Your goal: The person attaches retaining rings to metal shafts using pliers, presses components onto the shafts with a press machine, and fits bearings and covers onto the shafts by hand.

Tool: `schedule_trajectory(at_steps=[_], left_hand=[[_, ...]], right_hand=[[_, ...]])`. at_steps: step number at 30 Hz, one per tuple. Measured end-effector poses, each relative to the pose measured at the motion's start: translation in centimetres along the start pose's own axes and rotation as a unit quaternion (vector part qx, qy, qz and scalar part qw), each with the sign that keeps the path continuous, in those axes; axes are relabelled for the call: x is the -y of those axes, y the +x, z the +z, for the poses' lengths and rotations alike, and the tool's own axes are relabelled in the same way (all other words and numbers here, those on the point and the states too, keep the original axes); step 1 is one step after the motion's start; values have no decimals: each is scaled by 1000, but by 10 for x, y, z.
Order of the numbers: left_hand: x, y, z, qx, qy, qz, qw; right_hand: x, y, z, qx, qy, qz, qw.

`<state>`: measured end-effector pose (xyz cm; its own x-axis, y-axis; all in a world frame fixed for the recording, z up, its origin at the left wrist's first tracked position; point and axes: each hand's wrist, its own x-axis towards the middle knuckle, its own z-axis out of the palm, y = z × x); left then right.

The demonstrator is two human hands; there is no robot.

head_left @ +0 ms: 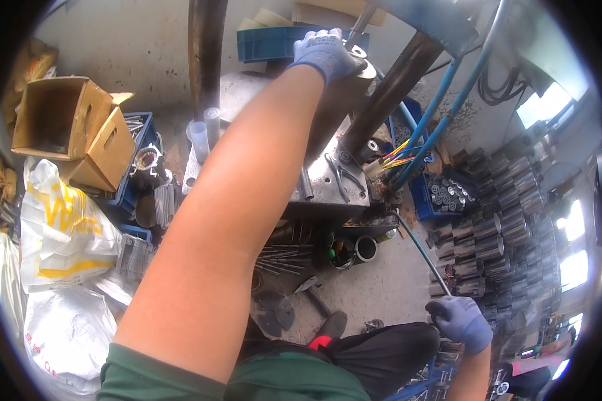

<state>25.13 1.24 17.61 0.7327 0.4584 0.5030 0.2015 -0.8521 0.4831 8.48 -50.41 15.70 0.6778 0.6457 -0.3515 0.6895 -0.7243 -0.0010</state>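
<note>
Here, from the head camera: left hand (324,53) in a blue knit glove, arm stretched far up and forward, palm laid over a round metal part (361,63) atop the machine; fingers curled across its rim, grip closed loosely on it, though how firmly cannot be told. Right hand (461,321), gloved the same, low at the right beside the knee, fingers wrapped shut around the lower end of a thin metal rod (421,250) slanting up and left toward the machine. Just below the left forearm, a grey steel machine block (328,187) with pliers (344,177) lying on its flat top. Two dark rusty columns (204,53) rising from behind the block, one upright, one tilted right. Blue hoses (448,93) sweeping down from the upper right, meeting a bundle of coloured wires (394,160) at the block's right edge. Far right, a tall stack of shiny metal cylinders (508,220), and near it a blue crate (441,197) holding more of them on end. Left, an open cardboard box (67,120) resting on another blue crate, with white printed sacks (60,227) beneath. On the concrete floor (381,287) under the block, loose steel pins (281,257) and two small tins (354,248) side by side. Dark trousers and a shoe at the bottom edge.
</note>
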Motion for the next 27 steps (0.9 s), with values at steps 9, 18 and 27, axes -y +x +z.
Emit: schedule_trajectory(at_steps=[9, 18, 27], left_hand=[[-1, -4, -6, 32, -9, -21, 999], [-12, -7, -17, 85, -32, -45, 995], [-11, -8, -15, 52, -28, -42, 997]], right_hand=[[4, -4, 11, -66, 68, 17, 995], [-2, -6, 8, -83, 67, 20, 994], [-10, -8, 8, -47, 74, 5, 996]])
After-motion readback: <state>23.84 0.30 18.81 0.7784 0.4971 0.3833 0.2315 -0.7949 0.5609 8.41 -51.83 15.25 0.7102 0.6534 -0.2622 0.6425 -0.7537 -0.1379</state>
